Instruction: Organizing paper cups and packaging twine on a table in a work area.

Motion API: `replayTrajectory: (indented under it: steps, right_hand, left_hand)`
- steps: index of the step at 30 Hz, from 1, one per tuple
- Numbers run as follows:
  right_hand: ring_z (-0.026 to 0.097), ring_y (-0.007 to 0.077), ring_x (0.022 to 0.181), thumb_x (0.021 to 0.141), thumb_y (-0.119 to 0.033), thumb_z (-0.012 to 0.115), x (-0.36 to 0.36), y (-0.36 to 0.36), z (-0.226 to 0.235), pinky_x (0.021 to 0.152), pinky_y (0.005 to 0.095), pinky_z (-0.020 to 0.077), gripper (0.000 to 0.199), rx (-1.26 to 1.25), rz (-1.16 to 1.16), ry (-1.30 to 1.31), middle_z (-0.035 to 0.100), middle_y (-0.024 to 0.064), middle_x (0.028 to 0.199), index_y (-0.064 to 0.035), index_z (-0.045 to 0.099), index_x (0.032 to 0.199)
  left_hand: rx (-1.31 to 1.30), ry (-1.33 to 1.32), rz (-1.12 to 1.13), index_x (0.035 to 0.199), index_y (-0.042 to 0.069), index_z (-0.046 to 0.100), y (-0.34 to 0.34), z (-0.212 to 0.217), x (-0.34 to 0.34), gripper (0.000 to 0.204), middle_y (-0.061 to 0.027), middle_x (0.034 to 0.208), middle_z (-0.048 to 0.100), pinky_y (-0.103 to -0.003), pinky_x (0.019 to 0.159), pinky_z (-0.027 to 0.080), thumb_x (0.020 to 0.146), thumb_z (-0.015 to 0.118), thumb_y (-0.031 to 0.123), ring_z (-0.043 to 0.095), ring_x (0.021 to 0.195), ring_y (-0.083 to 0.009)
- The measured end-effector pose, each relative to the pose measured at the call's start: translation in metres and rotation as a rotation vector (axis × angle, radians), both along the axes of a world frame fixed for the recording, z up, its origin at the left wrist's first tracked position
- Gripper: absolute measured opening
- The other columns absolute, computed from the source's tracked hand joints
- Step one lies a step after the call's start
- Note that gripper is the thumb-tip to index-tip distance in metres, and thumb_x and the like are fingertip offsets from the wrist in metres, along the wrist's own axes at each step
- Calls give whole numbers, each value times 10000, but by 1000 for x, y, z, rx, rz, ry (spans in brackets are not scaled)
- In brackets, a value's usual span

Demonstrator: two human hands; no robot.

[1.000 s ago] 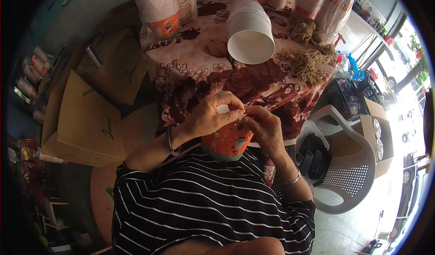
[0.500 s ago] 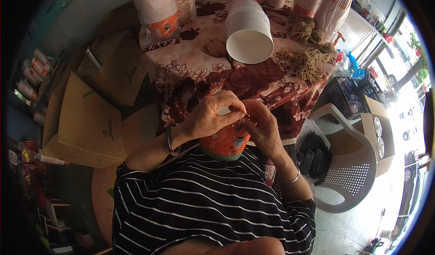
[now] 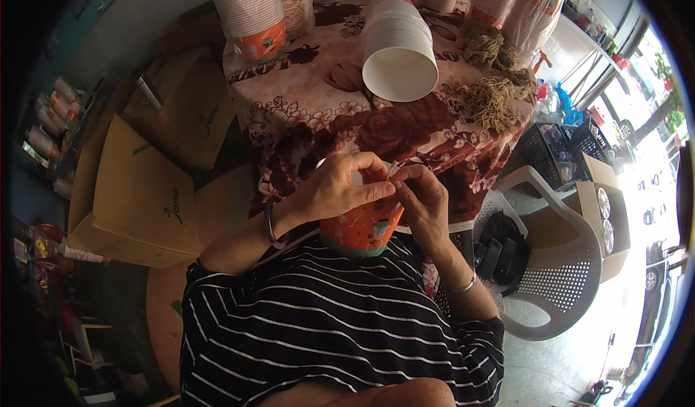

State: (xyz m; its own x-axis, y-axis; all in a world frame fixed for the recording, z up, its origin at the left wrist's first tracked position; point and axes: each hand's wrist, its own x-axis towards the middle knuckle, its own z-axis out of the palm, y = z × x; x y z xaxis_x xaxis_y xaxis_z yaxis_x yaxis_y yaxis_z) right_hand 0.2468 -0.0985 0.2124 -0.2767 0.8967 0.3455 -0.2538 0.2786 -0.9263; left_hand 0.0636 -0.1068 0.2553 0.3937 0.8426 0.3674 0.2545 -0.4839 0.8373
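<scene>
Against the striped-shirt chest, an orange printed paper cup (image 3: pixel 364 226) is sitting upright between both hands, just at the near edge of the table with the floral red-and-cream tablecloth (image 3: pixel 304 110). Left hand (image 3: pixel 337 186) is curling over the cup's rim from the left, fingers bent and pressing on the top edge, a thin bangle showing at the wrist. Right hand (image 3: pixel 422 198) is gripping the rim from the right, thumb and forefinger pinching a thin pale strand at the cup's lip; what the strand is made of is too small to tell. Both hands are touching at the fingertips, closed on the cup together.

Further out on the tablecloth, a long stack of white paper cups (image 3: pixel 398 45) is lying on its side, open mouth facing the camera. Beside it to the right, a tangled heap of tan fibre strings (image 3: pixel 496 92) is lying loose. Tall plastic-wrapped sleeves of orange-and-white cups (image 3: pixel 250 13) are standing at the table's far left edge, more along the back. Flat brown cardboard boxes (image 3: pixel 141 183) are leaning on the floor at left. White plastic lattice chair (image 3: pixel 557 262) is standing at right, a black bag (image 3: pixel 499 244) resting on its seat.
</scene>
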Motion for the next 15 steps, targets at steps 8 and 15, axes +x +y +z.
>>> replayTrajectory:
  steps: [8, 15]
  right_hand:
    - [536, 30, 759, 883, -8, 618, 2, -2, -7, 689, 194, 451, 39, 24, -6, -66, 602, -22, 844, -24, 592, 908]
    - [534, 68, 789, 942, -65, 553, 7, 5, -8, 751, 217, 446, 32, -78, -1, 95, 568, 2, 841, -35, 545, 931]
  left_hand:
    - [-92, 29, -15, 841, 1, 627, 3, -1, 0, 148, -44, 750, 638, -250, 679, 467, 860, 684, 136, 579, 712, -87]
    - [-5, 75, -13, 821, -2, 633, 0, -3, -7, 146, -41, 722, 645, -249, 642, 481, 849, 688, 131, 594, 678, -93]
